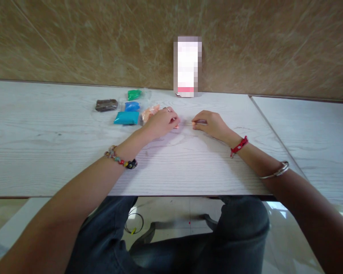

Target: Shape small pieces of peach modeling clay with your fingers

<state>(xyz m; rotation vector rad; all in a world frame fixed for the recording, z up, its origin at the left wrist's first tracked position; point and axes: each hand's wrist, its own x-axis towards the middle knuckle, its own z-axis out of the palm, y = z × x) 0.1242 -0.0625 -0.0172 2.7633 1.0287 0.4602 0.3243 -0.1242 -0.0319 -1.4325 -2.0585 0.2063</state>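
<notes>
My left hand (164, 121) is closed in a pinch just above the white table, with a small bit of peach modelling clay showing at its fingertips. Just behind that hand, and partly covered by it, lies a clear bag of peach modelling clay (149, 113). Across a short gap, my right hand (211, 123) pinches another small piece of peach clay (193, 123) between thumb and fingers. The two hands are apart, fingertips facing each other.
Left of my hands lie packets of clay: turquoise (127, 118), blue (132, 106), green (134, 94) and brown (106, 105). A phone with a blurred screen (188, 66) leans on the brown marbled wall (88, 45). The white wooden table (174, 171) has a seam at right.
</notes>
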